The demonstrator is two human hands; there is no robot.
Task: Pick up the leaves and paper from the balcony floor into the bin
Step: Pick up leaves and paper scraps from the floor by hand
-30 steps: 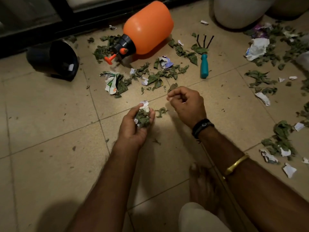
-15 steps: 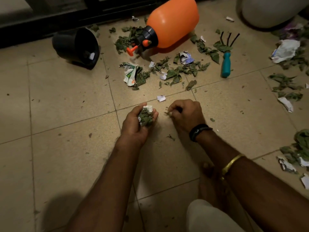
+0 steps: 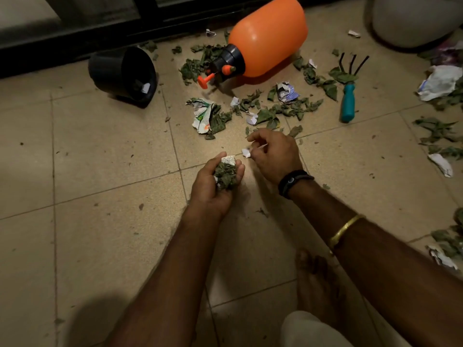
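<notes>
My left hand (image 3: 213, 182) is shut on a wad of green leaves and paper (image 3: 226, 172), palm up just above the tiles. My right hand (image 3: 274, 154) hovers beside it, fingers curled, with its fingertips at a small white paper scrap (image 3: 246, 153) on the floor; whether they pinch it is unclear. Beyond the hands lie scattered leaves (image 3: 273, 110) and a crumpled printed paper (image 3: 202, 116). The black bin (image 3: 110, 71) lies on its side at the far left, its mouth facing me and a paper bit inside.
An orange sprayer bottle (image 3: 268, 36) lies on the floor behind the leaves. A teal-handled hand rake (image 3: 348, 102) rests to its right. A white pot (image 3: 413, 18) stands far right. More leaves and paper (image 3: 438, 81) litter the right side. My bare foot (image 3: 315, 279) is below.
My right hand moved forward from beside the left hand to the small white scrap. The left hand kept its wad. The view shifted, so the floor objects sit lower and further right.
</notes>
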